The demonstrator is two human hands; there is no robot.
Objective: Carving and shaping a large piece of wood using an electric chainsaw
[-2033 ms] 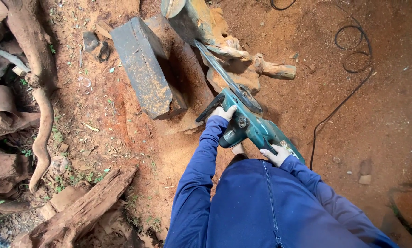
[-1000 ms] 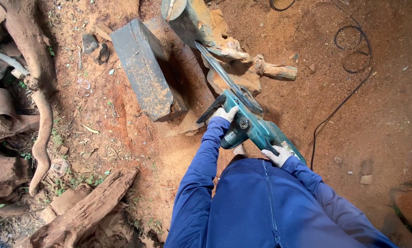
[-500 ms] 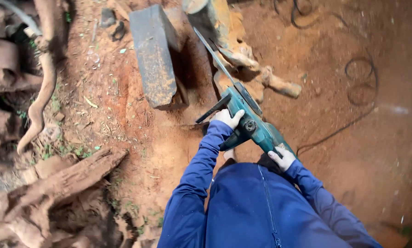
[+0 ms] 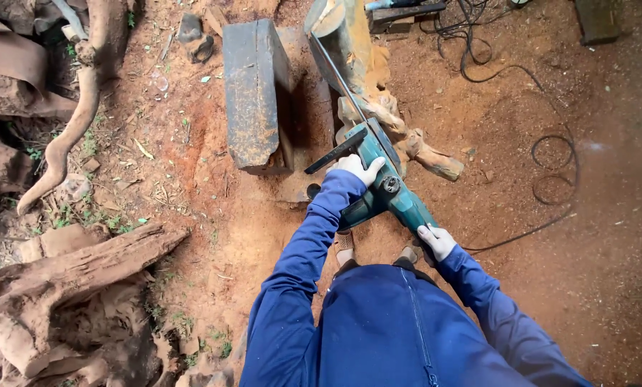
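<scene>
The teal electric chainsaw (image 4: 387, 192) runs lengthwise away from the person, its bar (image 4: 341, 79) laid along the gnarled wood piece (image 4: 378, 100) just right of the dark timber block (image 4: 253, 93). The left hand (image 4: 360, 168), gloved white, wraps the front handle, nearer that block. The right hand (image 4: 437, 241) is closed around the rear grip, farther from it.

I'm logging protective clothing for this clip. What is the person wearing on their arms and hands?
Both arms are covered by long, loose blue sleeves, creased at the elbows, part of a blue zip-front garment. The left hand and the right hand each wear a white work glove that meets the cuff. No markings show.
</scene>
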